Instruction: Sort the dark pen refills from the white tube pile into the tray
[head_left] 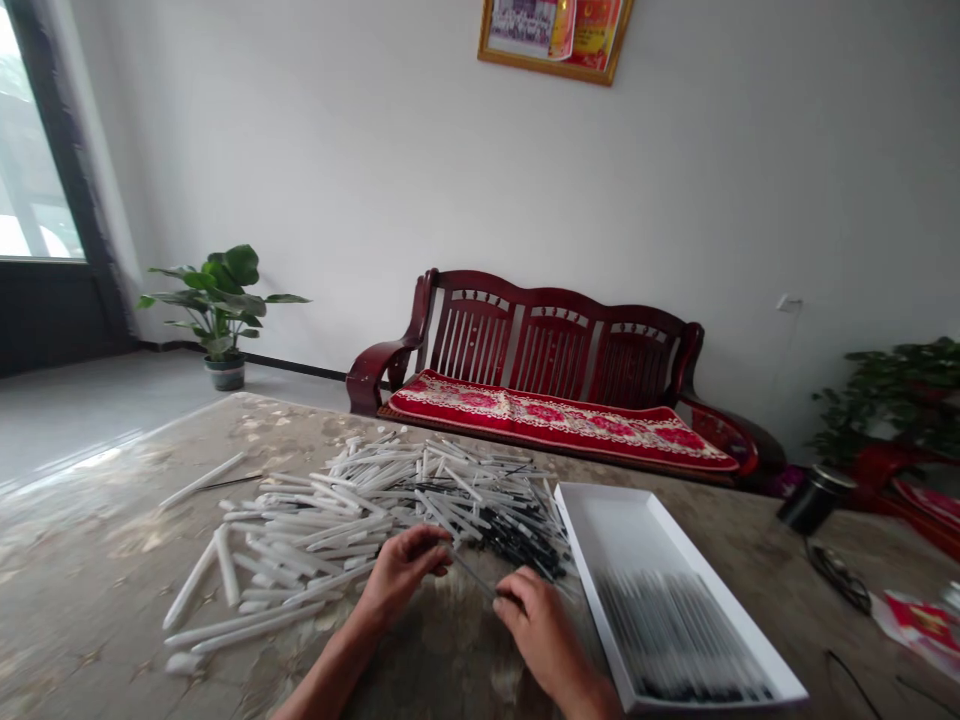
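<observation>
A thin dark rod, like a pen refill (474,574), spans the gap between my two hands. My left hand (405,572) is closed, its fingertips pinching the rod's far end. Its near end lies between the thumb and fingers of my right hand (534,618), also closed. Just beyond them spreads a loose pile of white tubes (337,510), with a cluster of black slim pieces (517,540) at its right side. To the right of my right hand stands a shallow white box (622,520). Many slim grey, dark-ended sticks (675,630) lie side by side in its near part, blurred.
The table (112,600) has a patterned cover. Glasses (840,578), a black cylindrical container (816,497) and a red-and-white packet (922,620) sit at the right. A wooden bench (555,340) stands behind the table, and a potted plant (225,370) at the left.
</observation>
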